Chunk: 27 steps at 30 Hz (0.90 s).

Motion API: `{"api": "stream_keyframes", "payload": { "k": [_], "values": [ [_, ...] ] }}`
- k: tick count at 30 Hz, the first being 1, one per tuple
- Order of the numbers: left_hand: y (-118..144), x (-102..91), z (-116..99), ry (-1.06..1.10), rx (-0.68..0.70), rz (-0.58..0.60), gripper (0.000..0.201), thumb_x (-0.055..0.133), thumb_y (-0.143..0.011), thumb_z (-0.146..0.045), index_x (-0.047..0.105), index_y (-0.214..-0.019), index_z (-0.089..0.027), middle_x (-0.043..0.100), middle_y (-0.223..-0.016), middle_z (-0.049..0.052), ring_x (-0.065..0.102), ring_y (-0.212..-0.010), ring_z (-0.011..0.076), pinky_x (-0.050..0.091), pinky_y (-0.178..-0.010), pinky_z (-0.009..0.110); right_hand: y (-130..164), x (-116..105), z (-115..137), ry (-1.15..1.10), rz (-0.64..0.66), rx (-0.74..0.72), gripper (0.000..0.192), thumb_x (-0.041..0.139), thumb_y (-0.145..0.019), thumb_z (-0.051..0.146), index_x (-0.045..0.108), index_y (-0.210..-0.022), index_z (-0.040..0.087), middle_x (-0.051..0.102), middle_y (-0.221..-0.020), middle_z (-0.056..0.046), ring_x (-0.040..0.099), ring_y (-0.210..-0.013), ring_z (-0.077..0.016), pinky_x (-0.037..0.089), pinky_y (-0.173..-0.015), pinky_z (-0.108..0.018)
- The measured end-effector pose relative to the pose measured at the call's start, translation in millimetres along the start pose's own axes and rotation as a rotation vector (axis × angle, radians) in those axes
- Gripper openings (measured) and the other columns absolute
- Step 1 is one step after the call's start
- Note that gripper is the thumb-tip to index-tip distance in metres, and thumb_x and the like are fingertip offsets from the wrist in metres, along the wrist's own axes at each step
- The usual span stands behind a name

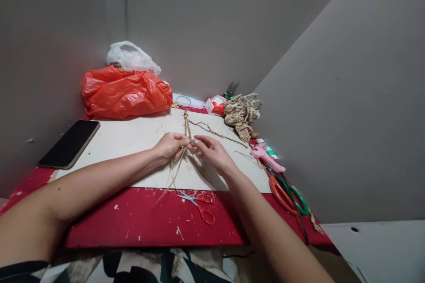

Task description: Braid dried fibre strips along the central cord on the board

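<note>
Both the left hand and the right hand pinch the same bundle of straw strands between fingertips over the white board, its braided end running away from them, red scissors lying near on the red table.

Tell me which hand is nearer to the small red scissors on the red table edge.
Right. The right hand sits just above the small red scissors, slightly to their right; the left hand is farther up and left. Both hands pinch the straw braid.
</note>
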<state>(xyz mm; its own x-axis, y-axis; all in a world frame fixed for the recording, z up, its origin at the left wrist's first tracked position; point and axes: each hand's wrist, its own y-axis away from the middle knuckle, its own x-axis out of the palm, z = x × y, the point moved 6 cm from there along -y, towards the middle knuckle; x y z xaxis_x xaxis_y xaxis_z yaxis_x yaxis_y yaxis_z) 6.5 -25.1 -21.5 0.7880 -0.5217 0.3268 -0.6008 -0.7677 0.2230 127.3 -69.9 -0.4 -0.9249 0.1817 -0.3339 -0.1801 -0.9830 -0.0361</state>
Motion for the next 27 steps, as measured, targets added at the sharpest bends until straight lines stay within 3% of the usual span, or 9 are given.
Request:
{"api": "stream_keyframes", "payload": {
  "k": [2,4,6,8,12,19,27],
  "values": [
    [-1,0.6,-1,0.036,-0.027,0.025,0.009,0.059,-0.075,-0.012,0.059,-0.066,-0.011,0.057,-0.053,0.001,0.043,-0.038,0.0044,0.024,-0.041,0.020,0,16,-5,-0.188,0.206,0.085,0.034,0.060,-0.074,0.047,0.057,-0.086,0.015,0.057,-0.069,0.000,0.049,-0.055,-0.0093,0.042,-0.054,-0.022],
    [-3,-0.8,0,0.042,-0.025,0.031,0.008,0.058,-0.075,-0.011,0.059,-0.067,-0.011,0.059,-0.055,0.002,0.045,-0.039,0.0047,0.024,-0.041,0.019,3,28,-8,-0.331,0.362,0.201,0.033,0.059,-0.075,0.049,0.053,-0.080,0.017,0.046,-0.055,0.006,0.034,-0.041,-0.0048,0.032,-0.041,-0.017],
    [-6,-2.4,2,0.032,0.010,0.031,0.008,0.059,-0.073,-0.010,0.060,-0.066,-0.010,0.059,-0.056,0.002,0.045,-0.041,0.0044,0.028,-0.044,0.019,4,32,-10,-0.388,0.428,0.301,0.033,0.060,-0.075,0.049,0.051,-0.076,0.017,0.030,-0.047,0.011,0.017,-0.037,-0.0027,0.014,-0.034,-0.015],
    [-7,-2.0,3,0.021,0.059,0.048,0.010,0.059,-0.072,-0.008,0.059,-0.062,-0.010,0.060,-0.057,0.003,0.048,-0.046,0.0053,0.036,-0.051,0.020,4,31,-12,-0.392,0.468,0.347,0.033,0.061,-0.074,0.049,0.051,-0.074,0.017,0.022,-0.047,0.012,0.009,-0.038,-0.0025,0.005,-0.034,-0.015],
    [-6,2.6,2,-0.024,0.140,0.087,0.012,0.055,-0.072,-0.006,0.058,-0.062,-0.010,0.061,-0.058,0.004,0.054,-0.055,0.0081,0.042,-0.064,0.023,3,31,-21,-0.458,0.550,0.401,0.032,0.062,-0.075,0.046,0.050,-0.073,0.017,0.025,-0.048,0.011,0.009,-0.038,-0.0024,0.004,-0.033,-0.015],
    [-3,5.2,-7,-0.302,0.300,0.122,0.013,0.048,-0.074,-0.006,0.059,-0.070,-0.013,0.060,-0.065,0.003,0.053,-0.061,0.0090,0.039,-0.064,0.022,6,37,-30,-0.576,0.515,0.470,0.031,0.062,-0.073,0.042,0.046,-0.067,0.017,0.024,-0.047,0.012,0.010,-0.037,-0.0022,0.006,-0.033,-0.014],
    [-1,9.2,-17,-0.954,0.373,0.230,0.024,0.044,-0.073,-0.008,0.066,-0.080,-0.012,0.066,-0.076,0.006,0.055,-0.070,0.0140,0.039,-0.068,0.024,4,29,-29,-0.314,0.213,0.316,0.027,0.053,-0.075,0.031,0.045,-0.054,0.018,0.027,-0.036,0.010,0.015,-0.030,-0.0030,0.008,-0.032,-0.018]
  ]
}}
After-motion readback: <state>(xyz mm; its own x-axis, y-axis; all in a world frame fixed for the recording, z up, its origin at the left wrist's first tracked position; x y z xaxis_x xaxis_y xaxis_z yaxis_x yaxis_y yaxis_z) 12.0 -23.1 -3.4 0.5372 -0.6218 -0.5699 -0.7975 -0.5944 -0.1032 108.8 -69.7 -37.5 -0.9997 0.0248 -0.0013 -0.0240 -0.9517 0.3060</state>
